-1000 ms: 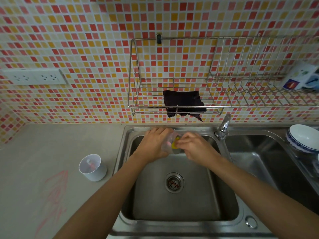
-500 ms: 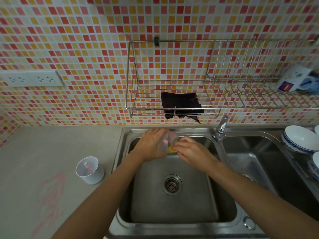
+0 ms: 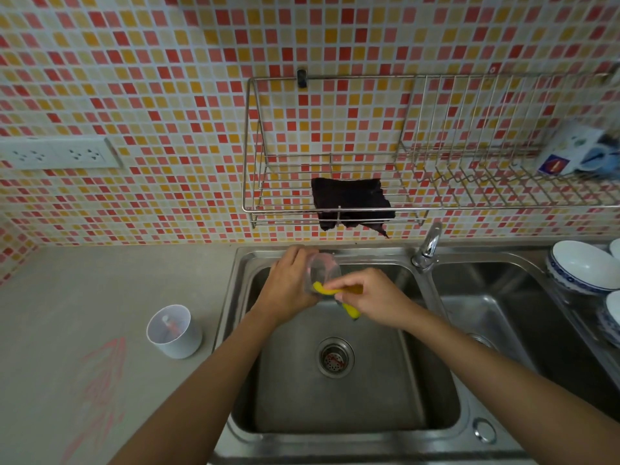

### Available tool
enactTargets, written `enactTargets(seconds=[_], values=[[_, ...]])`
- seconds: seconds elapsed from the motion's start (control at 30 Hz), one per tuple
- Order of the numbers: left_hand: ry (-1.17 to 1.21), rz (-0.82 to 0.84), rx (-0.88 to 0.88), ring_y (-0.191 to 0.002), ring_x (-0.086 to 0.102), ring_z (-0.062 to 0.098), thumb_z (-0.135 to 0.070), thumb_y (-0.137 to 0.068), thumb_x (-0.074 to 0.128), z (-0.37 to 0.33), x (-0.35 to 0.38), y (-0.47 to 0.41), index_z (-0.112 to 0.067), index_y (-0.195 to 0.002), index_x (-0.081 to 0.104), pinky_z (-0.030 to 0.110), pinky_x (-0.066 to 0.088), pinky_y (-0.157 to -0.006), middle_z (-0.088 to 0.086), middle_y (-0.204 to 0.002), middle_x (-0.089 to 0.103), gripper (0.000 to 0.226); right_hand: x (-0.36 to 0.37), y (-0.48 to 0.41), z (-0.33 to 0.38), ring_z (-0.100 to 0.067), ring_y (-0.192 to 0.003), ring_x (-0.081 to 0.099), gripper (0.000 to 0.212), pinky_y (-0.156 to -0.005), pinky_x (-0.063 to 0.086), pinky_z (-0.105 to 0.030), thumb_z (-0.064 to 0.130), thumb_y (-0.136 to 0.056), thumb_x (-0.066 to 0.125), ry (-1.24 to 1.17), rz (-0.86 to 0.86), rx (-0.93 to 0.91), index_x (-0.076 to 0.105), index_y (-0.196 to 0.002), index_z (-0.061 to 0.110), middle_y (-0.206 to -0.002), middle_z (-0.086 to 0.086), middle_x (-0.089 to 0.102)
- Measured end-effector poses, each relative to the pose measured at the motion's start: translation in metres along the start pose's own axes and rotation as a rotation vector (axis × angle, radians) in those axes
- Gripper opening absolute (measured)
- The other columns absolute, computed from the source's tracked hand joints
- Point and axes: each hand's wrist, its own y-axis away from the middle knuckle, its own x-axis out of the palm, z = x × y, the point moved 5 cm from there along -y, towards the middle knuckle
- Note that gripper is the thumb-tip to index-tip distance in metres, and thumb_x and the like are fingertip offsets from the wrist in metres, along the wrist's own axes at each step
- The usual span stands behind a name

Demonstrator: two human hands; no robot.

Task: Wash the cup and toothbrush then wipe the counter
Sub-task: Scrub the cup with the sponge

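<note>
My left hand (image 3: 290,290) grips a clear cup (image 3: 322,270) over the back of the left sink basin (image 3: 339,397). My right hand (image 3: 372,298) pinches a yellow sponge (image 3: 335,292), one end pushed into the cup's mouth, the other hanging below my fingers. A white cup (image 3: 174,332) stands on the grey counter (image 3: 100,297) left of the sink, with a pinkish toothbrush (image 3: 169,327) lying inside it. A dark cloth (image 3: 350,201) hangs over the wire rack on the wall.
The faucet (image 3: 427,248) rises between the two basins, no water visible. White bowls with blue rims (image 3: 582,266) sit at the far right. Pink marks (image 3: 100,391) streak the counter near the front. A wall socket (image 3: 57,152) is at left; a box (image 3: 570,151) rests on the rack (image 3: 436,206).
The sponge has come further out of the clear cup and now shows as a long yellow strip; my right hand has shifted slightly right. The view has tilted a little.
</note>
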Motion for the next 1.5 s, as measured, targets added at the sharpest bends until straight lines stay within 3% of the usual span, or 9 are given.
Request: enactTargets(seconds=[0.23, 0.43, 0.53, 0.63, 0.77, 0.97, 1.13, 1.33, 1.5], values=[[-0.045, 0.022, 0.117, -0.111, 0.051, 0.015, -0.033, -0.065, 0.084, -0.012, -0.008, -0.009, -0.013, -0.127, 0.051, 0.027, 0.046, -0.094, 0.002, -0.121, 0.055, 0.073, 0.0, -0.001, 0.009, -0.023, -0.1, 0.056, 0.046, -0.08, 0.051, -0.035, 0.005, -0.069, 0.08, 0.743, -0.172, -0.447, 0.072, -0.111, 0.022, -0.11, 0.008, 0.07], [-0.096, 0.087, 0.099, -0.115, 0.048, 0.016, -0.039, -0.068, 0.081, -0.006, 0.0, -0.01, -0.015, -0.133, 0.047, 0.028, 0.046, -0.096, 0.001, -0.128, 0.053, 0.078, 0.015, 0.001, -0.001, -0.013, -0.098, 0.049, 0.029, -0.089, 0.041, -0.021, 0.011, -0.09, 0.061, 0.276, -0.131, -0.142, 0.069, -0.115, 0.025, -0.097, 0.003, 0.061], [-0.066, 0.092, 0.084, -0.118, 0.047, 0.015, -0.036, -0.065, 0.084, -0.009, 0.0, -0.009, -0.017, -0.134, 0.046, 0.025, 0.043, -0.093, 0.0, -0.13, 0.051, 0.081, 0.0, 0.0, 0.006, -0.013, -0.094, 0.043, 0.032, -0.081, 0.051, -0.037, 0.011, -0.078, 0.075, 0.458, -0.203, -0.234, 0.073, -0.105, 0.028, -0.095, 0.003, 0.068], [-0.021, 0.094, 0.072, -0.115, 0.047, 0.016, -0.025, -0.063, 0.085, -0.017, -0.004, -0.017, -0.014, -0.131, 0.048, 0.028, 0.046, -0.094, 0.001, -0.126, 0.051, 0.079, -0.004, 0.004, 0.018, -0.013, -0.085, 0.035, 0.038, -0.063, 0.055, -0.035, 0.006, -0.059, 0.087, 0.606, -0.351, -0.347, 0.077, -0.093, 0.02, -0.084, 0.001, 0.069], [-0.037, 0.112, 0.103, -0.112, 0.049, 0.02, -0.024, -0.065, 0.084, -0.018, -0.004, -0.02, -0.01, -0.129, 0.05, 0.025, 0.041, -0.094, 0.005, -0.123, 0.054, 0.074, 0.006, -0.002, 0.004, -0.012, -0.094, 0.044, 0.025, -0.084, 0.041, -0.026, 0.01, -0.089, 0.062, 0.319, -0.184, -0.093, 0.072, -0.11, 0.022, -0.083, 0.013, 0.056], [-0.027, 0.102, 0.086, -0.116, 0.046, 0.016, -0.024, -0.066, 0.083, -0.02, -0.005, -0.019, -0.015, -0.132, 0.047, 0.022, 0.039, -0.094, 0.001, -0.128, 0.051, 0.076, 0.002, -0.004, 0.008, -0.024, -0.088, 0.054, 0.043, -0.071, 0.047, -0.036, 0.0, -0.066, 0.075, 0.694, -0.22, -0.284, 0.073, -0.104, 0.02, -0.092, 0.003, 0.069], [-0.062, 0.133, 0.081, -0.115, 0.048, 0.019, -0.029, -0.066, 0.083, -0.016, 0.006, -0.017, -0.014, -0.13, 0.048, 0.029, 0.045, -0.096, 0.002, -0.126, 0.053, 0.075, 0.012, -0.009, 0.002, -0.019, -0.097, 0.05, 0.026, -0.086, 0.043, -0.031, 0.01, -0.09, 0.059, 0.341, -0.083, -0.06, 0.074, -0.105, 0.023, -0.095, 0.002, 0.069], [-0.016, 0.122, 0.062, -0.115, 0.047, 0.017, -0.025, -0.071, 0.079, -0.016, 0.003, -0.019, -0.015, -0.13, 0.047, 0.029, 0.044, -0.095, 0.001, -0.126, 0.051, 0.069, 0.005, -0.009, 0.0, -0.022, -0.091, 0.049, 0.043, -0.078, 0.044, -0.036, 0.002, -0.073, 0.07, 0.745, -0.153, -0.224, 0.071, -0.11, 0.025, -0.096, 0.003, 0.069], [-0.033, 0.152, 0.053, -0.119, 0.046, 0.015, -0.033, -0.071, 0.08, -0.009, 0.001, -0.012, -0.017, -0.132, 0.046, 0.032, 0.047, -0.096, 0.0, -0.13, 0.05, 0.072, 0.004, -0.008, -0.009, -0.012, -0.087, 0.058, 0.026, -0.08, 0.046, -0.021, 0.016, -0.09, 0.061, 0.263, 0.006, -0.055, 0.07, -0.112, 0.028, -0.093, 0.003, 0.072]])
